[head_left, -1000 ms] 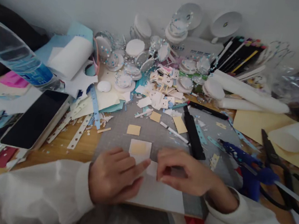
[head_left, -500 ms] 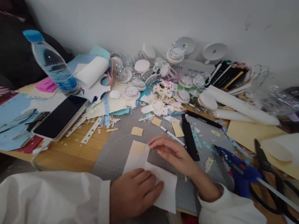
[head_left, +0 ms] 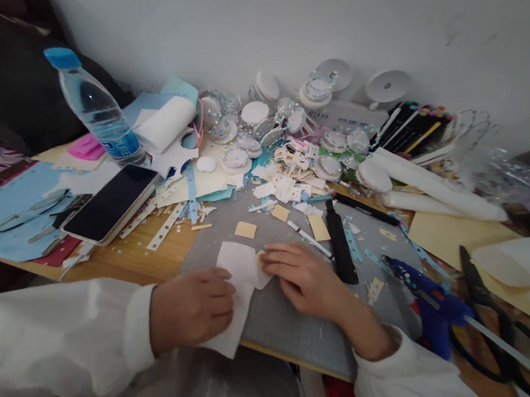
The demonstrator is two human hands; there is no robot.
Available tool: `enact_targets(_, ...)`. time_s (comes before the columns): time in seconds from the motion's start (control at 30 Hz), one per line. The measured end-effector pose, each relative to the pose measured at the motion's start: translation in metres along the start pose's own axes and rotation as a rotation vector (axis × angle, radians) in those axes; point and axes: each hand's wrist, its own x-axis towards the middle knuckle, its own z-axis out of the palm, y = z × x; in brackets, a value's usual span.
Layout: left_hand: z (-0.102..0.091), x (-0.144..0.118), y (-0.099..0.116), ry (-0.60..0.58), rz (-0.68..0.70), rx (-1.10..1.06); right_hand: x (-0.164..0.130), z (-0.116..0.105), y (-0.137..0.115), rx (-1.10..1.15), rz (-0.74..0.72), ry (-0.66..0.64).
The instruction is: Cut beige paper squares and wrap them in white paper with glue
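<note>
Paper (head_left: 241, 282) shifted left, overhanging edge (head_left: 293, 359), mat (head_left: 290, 327) bared

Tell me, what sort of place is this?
Probably a craft desk beside a wall: a blue glue gun and black scissors lie there, with many paper scraps scattered about.

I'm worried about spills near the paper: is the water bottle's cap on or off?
On: the blue cap covers the top of the water bottle. Whether it is tight, I cannot tell.
</note>
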Motion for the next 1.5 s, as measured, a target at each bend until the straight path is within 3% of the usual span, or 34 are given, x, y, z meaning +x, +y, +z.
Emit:
enact_targets(0.17, -0.019, -0.013, -0.025, -0.187, -0.071, -0.209, 0.001, -0.004, 0.000, -0.156, 0.031, -0.009)
enact_targets(0.37, -0.035, 0.000, -0.031, -0.172, -0.317, -0.497, 0.004, -0.006, -0.005, -0.397, 0.203, -0.039)
enact_targets(0.47, -0.026, 0.019, -0.035, -0.300, -0.428, -0.439, 0.005, -0.006, -0.005, -0.462, 0.274, 0.001)
enact_targets(0.57, -0.012, 0.037, -0.036, -0.388, -0.590, -0.203, 0.004, -0.004, -0.006, -0.521, 0.320, 0.084)
enact_targets(0.73, 0.010, 0.042, -0.032, -0.220, -0.738, 0.160, 0.002, -0.001, -0.005, -0.528, 0.346, 0.249)
enact_targets(0.9, 0.023, 0.025, -0.028, -0.141, -0.797, 0.182, 0.009, 0.000, -0.004, -0.339, 0.290, 0.333)
enact_targets(1.07, 0.031, 0.017, -0.032, -0.020, -0.733, 0.024, 0.026, 0.003, -0.007, -0.122, 0.270, 0.282)
enact_targets(1.27, 0.037, 0.019, -0.044, 0.063, -0.687, -0.357, 0.040, 0.013, -0.005, 0.180, 0.390, 0.170)
enact_targets(1.4, 0.034, 0.027, -0.056, 0.131, -0.721, -0.710, 0.035, 0.015, -0.002, 0.385, 0.481, 0.188)
enact_targets(1.5, 0.030, 0.031, -0.064, 0.098, -0.685, -0.802, 0.031, 0.012, -0.002, 0.446, 0.517, 0.211)
